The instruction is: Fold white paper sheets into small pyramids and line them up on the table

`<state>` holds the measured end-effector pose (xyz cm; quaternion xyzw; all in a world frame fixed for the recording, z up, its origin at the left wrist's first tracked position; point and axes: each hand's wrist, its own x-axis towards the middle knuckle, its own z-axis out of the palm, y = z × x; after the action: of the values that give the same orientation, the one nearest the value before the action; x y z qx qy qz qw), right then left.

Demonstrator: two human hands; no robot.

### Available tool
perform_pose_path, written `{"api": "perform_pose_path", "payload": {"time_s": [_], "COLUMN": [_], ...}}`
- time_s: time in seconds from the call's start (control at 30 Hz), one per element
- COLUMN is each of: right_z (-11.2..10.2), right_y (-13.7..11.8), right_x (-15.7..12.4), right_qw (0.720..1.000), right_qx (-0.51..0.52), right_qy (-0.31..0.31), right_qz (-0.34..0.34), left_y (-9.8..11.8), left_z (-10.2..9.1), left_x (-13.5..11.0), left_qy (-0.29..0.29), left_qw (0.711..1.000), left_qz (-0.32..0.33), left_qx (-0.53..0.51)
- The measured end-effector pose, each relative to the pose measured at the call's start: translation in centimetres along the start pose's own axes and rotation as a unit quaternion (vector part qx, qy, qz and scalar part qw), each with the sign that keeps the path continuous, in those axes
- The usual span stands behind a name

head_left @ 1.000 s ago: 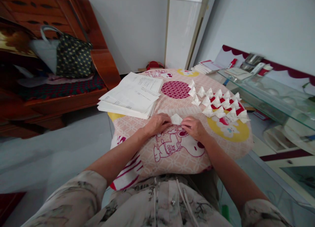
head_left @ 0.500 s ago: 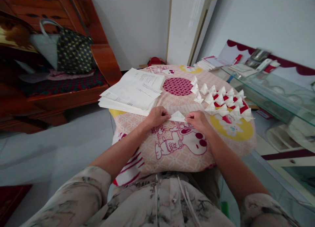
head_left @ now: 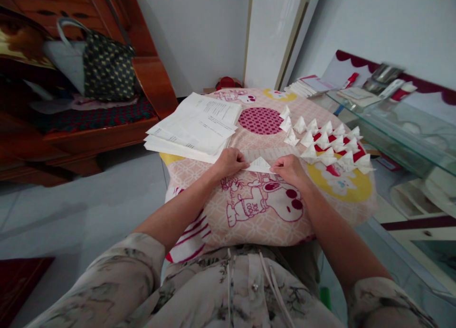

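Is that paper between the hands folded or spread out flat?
Folded: the paper shows a triangular peak above a straight lower edge.

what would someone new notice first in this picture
The folded white paper shapes, in rough rows on the right of the patterned tablecloth, would probably catch the eye first. Next comes the paper piece held between the left hand and right hand, with the printed sheets beyond it to the left.

The paper stack (head_left: pixel 192 124) and tablecloth (head_left: pixel 221 235) bear lettering (head_left: pixel 221 123) (too small to read).
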<state>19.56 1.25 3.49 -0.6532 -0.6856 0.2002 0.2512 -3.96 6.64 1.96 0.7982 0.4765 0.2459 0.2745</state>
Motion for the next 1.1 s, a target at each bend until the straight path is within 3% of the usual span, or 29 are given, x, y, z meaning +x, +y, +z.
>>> {"api": "perform_pose_path", "payload": {"time_s": [0.53, 0.93, 1.1], "right_z": [-0.01, 0.05, -0.02], "right_y": [-0.10, -0.44, -0.58], "right_x": [0.13, 0.21, 0.10], "right_qw": [0.999, 0.999, 0.999], "right_qx": [-0.043, -0.034, -0.023], "right_qy": [-0.005, -0.005, -0.008], "right_qz": [0.014, 0.030, 0.045], "left_y": [0.84, -0.11, -0.06], "left_z": [0.04, 0.01, -0.22], "left_x": [-0.17, 0.31, 0.52], "left_qy": [-0.007, -0.003, -0.032], "left_qw": [0.996, 0.998, 0.999], "left_qz": [0.024, 0.040, 0.019], "left_qx": [0.085, 0.053, 0.036]}}
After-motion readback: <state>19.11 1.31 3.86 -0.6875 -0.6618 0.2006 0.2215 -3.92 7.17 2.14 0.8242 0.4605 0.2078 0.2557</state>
